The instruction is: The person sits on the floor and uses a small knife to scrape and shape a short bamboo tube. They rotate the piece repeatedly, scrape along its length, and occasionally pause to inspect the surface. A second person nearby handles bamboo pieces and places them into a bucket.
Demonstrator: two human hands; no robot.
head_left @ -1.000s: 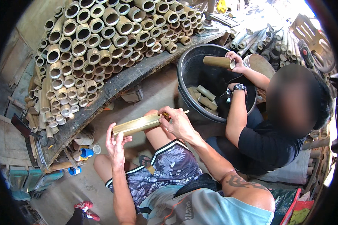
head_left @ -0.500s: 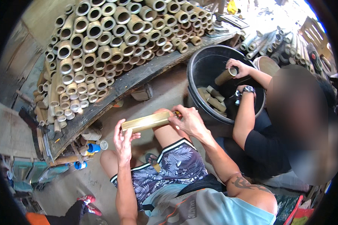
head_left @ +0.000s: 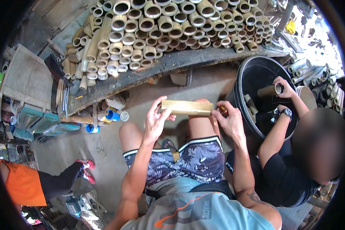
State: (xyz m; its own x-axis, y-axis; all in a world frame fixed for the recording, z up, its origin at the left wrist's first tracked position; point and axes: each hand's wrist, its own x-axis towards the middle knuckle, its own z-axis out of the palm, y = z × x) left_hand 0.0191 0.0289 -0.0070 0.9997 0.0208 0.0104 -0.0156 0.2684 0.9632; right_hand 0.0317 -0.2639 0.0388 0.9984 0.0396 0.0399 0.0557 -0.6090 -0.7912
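Observation:
My left hand [head_left: 156,119] holds one end of a split-looking, pale bamboo piece [head_left: 188,108], thumb on the near side and fingers behind. The piece lies almost level above my knees. At its other end, my right hand [head_left: 230,120] has its thumb and finger against the bamboo. Tucked in that same hand is a small tool with a red and yellow handle [head_left: 223,110]; its working end is hidden. To my right, another person's hand [head_left: 284,87] grips a bamboo tube [head_left: 267,91] inside a black tub [head_left: 239,92].
Many cut bamboo tubes [head_left: 145,25] are stacked on a dark wooden bench [head_left: 168,63] ahead. Blue containers [head_left: 112,115] stand on the floor at left. A person in orange [head_left: 25,184] is at far left. The co-worker's arm [head_left: 274,134] is close at right.
The whole view has swung, so everything sits further right. The bamboo in my hands has gone from tilted to nearly level. The co-worker's tube has also turned more level.

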